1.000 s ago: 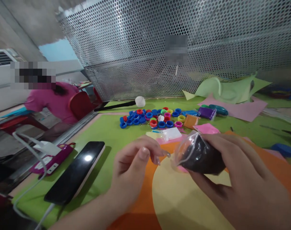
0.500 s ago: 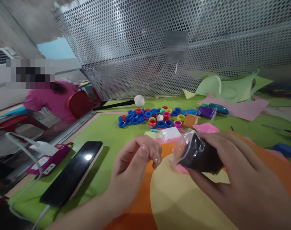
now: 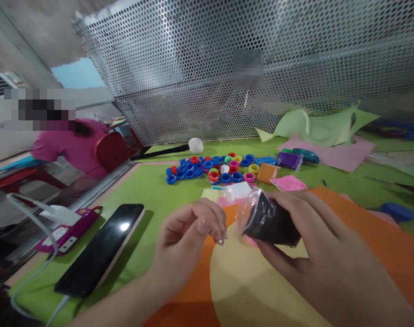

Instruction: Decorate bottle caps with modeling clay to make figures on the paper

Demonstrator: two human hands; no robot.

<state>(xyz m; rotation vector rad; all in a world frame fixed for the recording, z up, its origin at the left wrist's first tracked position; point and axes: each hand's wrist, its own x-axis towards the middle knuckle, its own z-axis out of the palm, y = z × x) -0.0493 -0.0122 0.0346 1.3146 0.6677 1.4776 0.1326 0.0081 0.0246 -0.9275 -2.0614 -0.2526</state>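
Observation:
My right hand [image 3: 316, 245] grips a black block of modelling clay [image 3: 273, 222] in a clear plastic wrapper, thumb below and fingers above. The wrapper's loose end points left. Left of it, my left hand [image 3: 193, 245] is closed with its fingers curled inward, apart from the packet. A small shiny spot shows at its fingertips; what they hold, if anything, is hidden. Beneath both hands lie an orange sheet [image 3: 183, 290] and a pale yellow rounded paper shape [image 3: 248, 286]. A white packet [image 3: 239, 190] and a pink packet [image 3: 289, 183] lie just beyond.
Several coloured bottle caps [image 3: 207, 169] spread across the green tabletop [image 3: 149, 186]. Orange [image 3: 268, 172] and purple [image 3: 289, 160] packets lie to their right. A phone [image 3: 103, 250] and a magenta power bank [image 3: 69, 229] with cables are at left. A metal mesh panel [image 3: 193, 68] stands behind; a person in pink [image 3: 74, 145] sits beyond.
The view has shifted slightly, so most things sit a little further left. My right hand with the black clay packet has come slightly left; the left hand stays curled.

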